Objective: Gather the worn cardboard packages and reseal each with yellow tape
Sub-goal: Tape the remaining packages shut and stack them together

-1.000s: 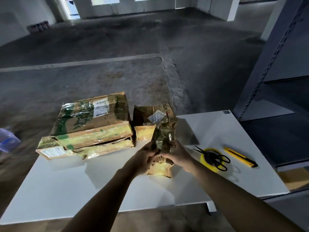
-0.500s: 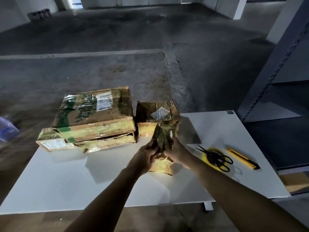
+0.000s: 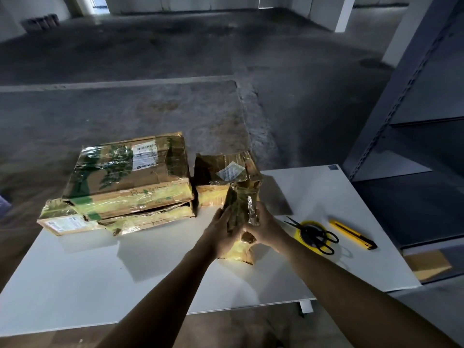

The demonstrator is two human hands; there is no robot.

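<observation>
Over table (image 3: 88, 285), hands (image 3: 223, 234) (image 3: 263, 228) around package (image 3: 239, 209)

Single head cam, looks fwd & down over table (image 3: 75, 285), close

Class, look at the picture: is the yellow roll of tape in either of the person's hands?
No, the yellow roll of tape lies on the white table under the black scissors.
</observation>
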